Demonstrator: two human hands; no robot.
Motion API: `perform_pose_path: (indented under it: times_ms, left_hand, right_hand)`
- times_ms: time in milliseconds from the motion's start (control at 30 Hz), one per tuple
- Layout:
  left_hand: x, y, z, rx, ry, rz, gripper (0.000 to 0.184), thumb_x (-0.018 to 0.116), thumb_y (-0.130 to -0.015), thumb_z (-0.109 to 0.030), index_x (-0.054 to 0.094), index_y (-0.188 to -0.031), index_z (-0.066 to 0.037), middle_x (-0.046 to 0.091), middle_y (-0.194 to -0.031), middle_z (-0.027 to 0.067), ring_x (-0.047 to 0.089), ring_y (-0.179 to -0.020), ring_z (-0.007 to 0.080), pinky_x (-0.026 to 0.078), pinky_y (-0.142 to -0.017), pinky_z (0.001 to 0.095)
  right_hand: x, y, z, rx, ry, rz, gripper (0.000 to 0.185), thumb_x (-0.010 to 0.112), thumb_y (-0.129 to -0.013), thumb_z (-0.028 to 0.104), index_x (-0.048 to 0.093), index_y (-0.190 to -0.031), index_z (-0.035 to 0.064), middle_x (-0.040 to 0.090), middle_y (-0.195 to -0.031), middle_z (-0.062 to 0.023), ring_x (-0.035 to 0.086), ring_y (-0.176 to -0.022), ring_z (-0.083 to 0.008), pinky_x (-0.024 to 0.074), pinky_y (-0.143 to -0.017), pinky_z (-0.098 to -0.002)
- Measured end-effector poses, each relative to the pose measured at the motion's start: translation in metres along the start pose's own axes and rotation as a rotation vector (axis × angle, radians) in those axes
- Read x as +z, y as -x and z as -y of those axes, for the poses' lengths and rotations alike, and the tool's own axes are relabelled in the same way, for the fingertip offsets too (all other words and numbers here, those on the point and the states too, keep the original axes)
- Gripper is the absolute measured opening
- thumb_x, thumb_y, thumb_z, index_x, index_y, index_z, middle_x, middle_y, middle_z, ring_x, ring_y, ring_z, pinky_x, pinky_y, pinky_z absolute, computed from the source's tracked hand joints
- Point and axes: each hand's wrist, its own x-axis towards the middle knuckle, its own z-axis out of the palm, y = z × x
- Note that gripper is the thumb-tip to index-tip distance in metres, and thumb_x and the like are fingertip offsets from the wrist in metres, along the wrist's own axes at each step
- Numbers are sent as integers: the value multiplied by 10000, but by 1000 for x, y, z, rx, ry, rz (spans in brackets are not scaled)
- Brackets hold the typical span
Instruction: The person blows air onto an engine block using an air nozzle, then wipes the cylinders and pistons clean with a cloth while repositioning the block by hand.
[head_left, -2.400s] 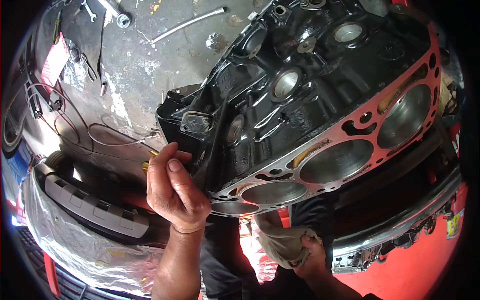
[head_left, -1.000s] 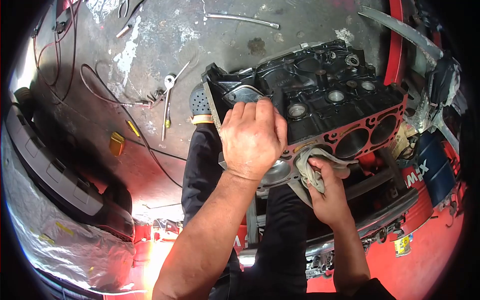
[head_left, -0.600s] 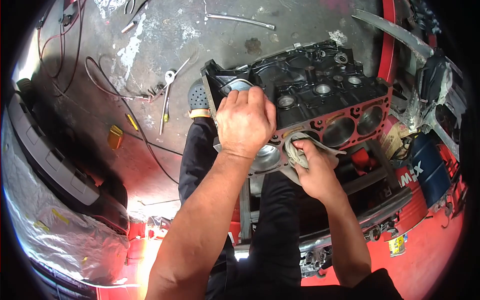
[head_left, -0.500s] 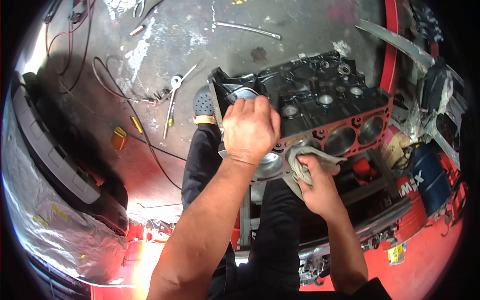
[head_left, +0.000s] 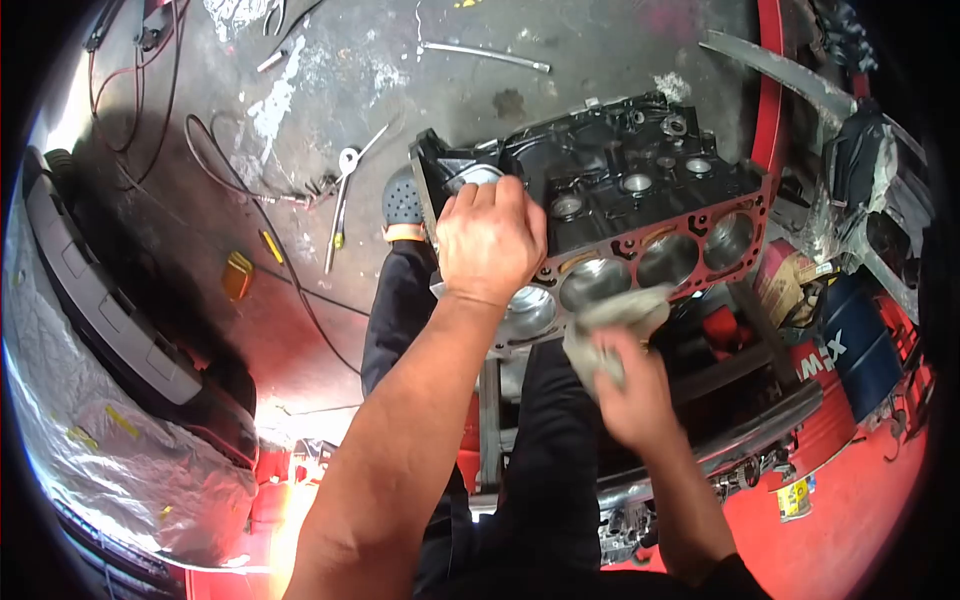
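Note:
A black engine block [head_left: 600, 200] with a reddish face and several round bores lies tilted in front of me. My left hand [head_left: 490, 235] is closed over the block's upper left edge, its fingertips hidden behind that edge. Blurred by motion, my right hand [head_left: 632, 385] grips a pale grey-green cloth [head_left: 612, 335] just below the bores. The second bore from the left [head_left: 595, 285] is uncovered, and the cloth is close to its lower rim.
A ratchet [head_left: 341, 205], a metal bar [head_left: 485, 55] and cables lie on the floor. Left stands a grey bumper [head_left: 115, 310] beside plastic sheeting. A metal frame [head_left: 730, 365] is under the block; a blue drum [head_left: 862, 340] stands right. My shoe [head_left: 402, 200] is beside the block.
My right hand has drawn the cloth out of the second bore and down towards me. My left hand has stayed on the block's edge since about a second ago; earlier it was raised beside the block.

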Motion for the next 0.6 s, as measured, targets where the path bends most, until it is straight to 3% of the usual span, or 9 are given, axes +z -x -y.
perform_pose_path:
  times_ms: [67,133,200,233,300,400,467,533,600]
  left_hand:
    - [-4,-1,-5,-9,52,24,62,628,-843,-69,596,-810,-27,641,-714,157,623,-692,359,504,-658,485]
    - [-1,-4,-2,-20,9,-16,122,665,-812,-150,588,-763,-69,627,-689,107,633,-688,312,507,-657,444]
    - [-2,-6,-4,6,-7,-30,124,663,-817,-151,591,-767,-63,623,-691,112,632,-697,319,507,-646,444]
    - [-3,-4,-4,-11,-9,-3,123,665,-814,-147,591,-766,-61,623,-692,115,630,-697,321,506,-644,445]
    - [0,-1,-2,4,-21,-40,115,669,-805,-129,589,-763,-57,620,-690,127,623,-691,330,503,-638,457]
    - [-7,2,-5,-7,5,-33,59,640,-852,-92,605,-821,-58,603,-687,160,614,-678,377,499,-625,501]
    - [-7,2,-5,-13,9,-10,79,631,-872,-109,610,-824,-50,601,-687,162,611,-680,381,496,-626,510]
    - [-8,0,-6,-32,-18,5,77,627,-876,-115,619,-832,-53,611,-693,159,620,-693,378,500,-634,507]
    - [-7,-5,-7,-26,-23,-5,72,627,-878,-115,627,-840,-54,617,-696,159,624,-697,375,502,-637,503]
  right_hand:
    - [-3,69,-11,181,-178,-53,344,646,-837,27,617,-1180,27,718,-936,-211,712,-804,-397,545,-725,-416]
    - [-6,137,-50,871,-649,-281,322,601,-858,47,636,-1177,20,723,-942,-88,703,-866,-285,532,-791,-347]
    - [9,198,-143,1019,-642,-527,304,587,-880,95,637,-1170,18,690,-968,-25,647,-925,-186,525,-846,-336]
    - [12,229,-172,1026,-641,-539,304,587,-880,95,637,-1170,18,690,-968,-25,647,-925,-186,525,-846,-336]
    - [18,248,-218,960,-1118,-580,331,624,-953,205,628,-1241,41,690,-1034,-62,672,-847,-188,556,-694,-308]
    - [15,113,-95,883,-968,-798,340,621,-1002,284,620,-1244,46,675,-1069,-71,658,-878,-175,565,-711,-301]
    - [18,59,-51,693,-703,-672,327,598,-1044,274,601,-1258,28,665,-1094,-67,645,-842,-146,572,-716,-295]
    - [50,27,-48,355,-574,-699,319,618,-1025,125,580,-1295,-40,683,-1062,-92,653,-784,-119,563,-662,-265]
    - [61,9,-44,300,-619,-649,349,638,-1009,75,561,-1322,-57,683,-1082,-107,645,-723,-120,571,-679,-279]
